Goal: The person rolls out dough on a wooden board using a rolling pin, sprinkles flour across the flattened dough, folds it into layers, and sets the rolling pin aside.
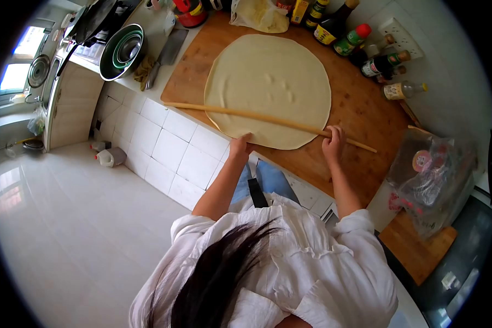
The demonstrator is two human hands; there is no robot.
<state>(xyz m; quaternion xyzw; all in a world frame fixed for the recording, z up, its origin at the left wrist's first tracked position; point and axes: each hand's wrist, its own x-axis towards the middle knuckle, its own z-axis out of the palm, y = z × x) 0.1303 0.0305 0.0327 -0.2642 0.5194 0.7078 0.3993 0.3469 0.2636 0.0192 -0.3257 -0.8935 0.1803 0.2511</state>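
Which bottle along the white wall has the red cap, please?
The green-labelled bottle, just right of the dark, yellow-labelled bottle; its red cap stands out beside brownish ones.

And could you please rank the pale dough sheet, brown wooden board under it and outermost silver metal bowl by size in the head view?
Brown wooden board
Pale dough sheet
Outermost silver metal bowl

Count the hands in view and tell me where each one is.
2: the left hand at the near edge of the dough, the right hand on the rolling pin.
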